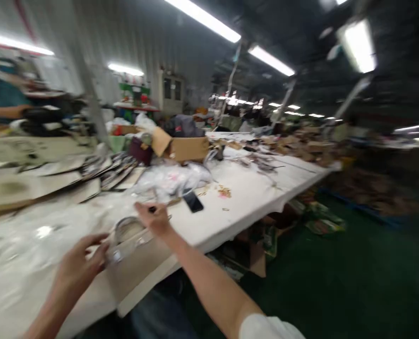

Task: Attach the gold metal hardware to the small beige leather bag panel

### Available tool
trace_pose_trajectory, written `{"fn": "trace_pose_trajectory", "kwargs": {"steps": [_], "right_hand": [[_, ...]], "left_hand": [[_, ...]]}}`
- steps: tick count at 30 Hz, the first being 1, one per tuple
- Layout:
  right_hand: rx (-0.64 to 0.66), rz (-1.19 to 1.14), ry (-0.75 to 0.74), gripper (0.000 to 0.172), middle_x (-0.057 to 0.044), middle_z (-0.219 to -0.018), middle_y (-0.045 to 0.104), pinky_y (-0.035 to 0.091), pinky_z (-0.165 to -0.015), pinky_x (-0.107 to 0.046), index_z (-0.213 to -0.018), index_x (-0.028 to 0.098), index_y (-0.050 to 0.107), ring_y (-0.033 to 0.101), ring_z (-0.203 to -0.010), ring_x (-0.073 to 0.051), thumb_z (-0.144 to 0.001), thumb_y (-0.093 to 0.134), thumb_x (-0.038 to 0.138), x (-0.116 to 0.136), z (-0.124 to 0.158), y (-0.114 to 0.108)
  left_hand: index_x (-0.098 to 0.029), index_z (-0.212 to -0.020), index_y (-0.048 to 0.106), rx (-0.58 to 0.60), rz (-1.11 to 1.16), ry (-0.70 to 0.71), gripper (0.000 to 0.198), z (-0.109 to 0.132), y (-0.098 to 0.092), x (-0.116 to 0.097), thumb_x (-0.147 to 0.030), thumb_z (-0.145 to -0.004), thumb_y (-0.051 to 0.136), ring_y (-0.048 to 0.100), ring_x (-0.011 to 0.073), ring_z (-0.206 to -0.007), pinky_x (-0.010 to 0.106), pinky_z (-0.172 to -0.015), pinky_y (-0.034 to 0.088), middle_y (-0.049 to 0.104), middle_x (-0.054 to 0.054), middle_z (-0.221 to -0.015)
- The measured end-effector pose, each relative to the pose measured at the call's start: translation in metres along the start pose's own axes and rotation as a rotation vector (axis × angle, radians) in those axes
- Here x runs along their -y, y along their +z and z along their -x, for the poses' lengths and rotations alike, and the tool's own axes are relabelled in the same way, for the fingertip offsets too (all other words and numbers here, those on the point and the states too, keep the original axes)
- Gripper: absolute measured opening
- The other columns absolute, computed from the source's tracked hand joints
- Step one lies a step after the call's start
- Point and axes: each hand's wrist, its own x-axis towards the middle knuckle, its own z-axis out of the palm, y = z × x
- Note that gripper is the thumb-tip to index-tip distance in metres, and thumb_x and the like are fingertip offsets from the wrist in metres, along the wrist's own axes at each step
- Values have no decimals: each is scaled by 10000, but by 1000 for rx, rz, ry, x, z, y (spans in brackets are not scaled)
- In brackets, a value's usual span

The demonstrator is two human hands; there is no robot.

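Observation:
The picture is smeared by motion. My left hand (80,261) pinches the near edge of a clear plastic bag (132,238) with a flat beige piece inside, lying at the front edge of the long white table (252,197). My right hand (155,217) is closed on the bag's far edge, and a small dark item shows at its fingertips that I cannot make out. A black phone (193,201) lies on the table just beyond my right hand.
Crumpled clear bags (172,181) lie behind the phone. Stacks of flat cream pieces (36,183) fill the table's left. An open cardboard box (186,148) stands farther back. Another person (4,101) works at far left. Boxes and scraps (262,245) sit under the table on green floor.

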Motion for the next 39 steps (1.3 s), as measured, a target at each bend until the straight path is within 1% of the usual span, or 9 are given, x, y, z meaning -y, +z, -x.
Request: {"fn": "trace_pose_trajectory", "kwargs": {"steps": [1,3,7,14,17,21,29,35,39], "right_hand": [[66,-59,38,828,54,-491,284,201,-441,-285,-532,244,335,256,-481,-101,-919,780,826,-13,4,3],[119,-108,51,809,53,-529,294,196,-470,-293,-562,247,337,253,-510,-100,-944,770,813,-38,7,8],[160,-55,9,761,37,-544,366,251,-474,-298,-579,247,402,334,-518,-117,-998,736,787,-59,6,9],[205,-14,-6,622,46,-580,446,301,-461,-279,-697,236,534,390,-513,-118,-1021,781,706,-55,9,4],[119,-105,11,608,63,-571,430,266,-431,-274,-720,238,543,356,-480,-105,-972,846,700,-52,7,5],[12,-253,38,720,71,-518,351,213,-409,-282,-609,248,418,304,-433,-90,-982,841,695,-36,12,16],[149,-376,126,782,71,-518,295,190,-420,-294,-590,255,345,244,-430,-85,-977,811,750,-24,42,63],[168,-374,144,808,67,-524,278,183,-439,-309,-598,259,308,222,-447,-89,-961,805,782,-28,51,75],[181,-323,123,764,63,-525,299,188,-458,-315,-612,259,334,265,-444,-96,-1009,783,732,-37,54,79]], "left_hand": [[-248,-1077,812,-55,101,-37,660,12,-14,14,-727,-656,642,783,368,-973,435,-722,670,846,105,-1072],[-174,-1103,807,-7,278,-84,712,27,-25,32,-751,-697,709,777,321,-879,399,-722,659,830,143,-1008],[-147,-1080,831,70,460,-100,695,29,-13,48,-759,-753,792,776,306,-893,380,-788,637,823,137,-926],[-171,-1033,895,109,376,37,485,26,-10,59,-611,-851,806,737,270,-842,318,-715,542,822,110,-917],[-158,-937,893,131,394,28,408,25,-3,62,-534,-813,795,698,248,-776,297,-654,476,794,95,-841],[-141,-910,876,116,434,-31,378,24,9,62,-479,-785,759,662,229,-722,286,-625,433,752,74,-746],[-129,-851,819,98,459,-66,340,23,13,57,-434,-725,737,555,182,-641,280,-578,329,660,29,-645],[-143,-769,760,70,499,-76,260,25,17,53,-393,-712,720,521,164,-641,275,-583,326,618,14,-638],[-158,-758,726,114,566,-95,234,25,17,54,-384,-702,699,520,157,-637,272,-580,336,615,11,-661]]}}
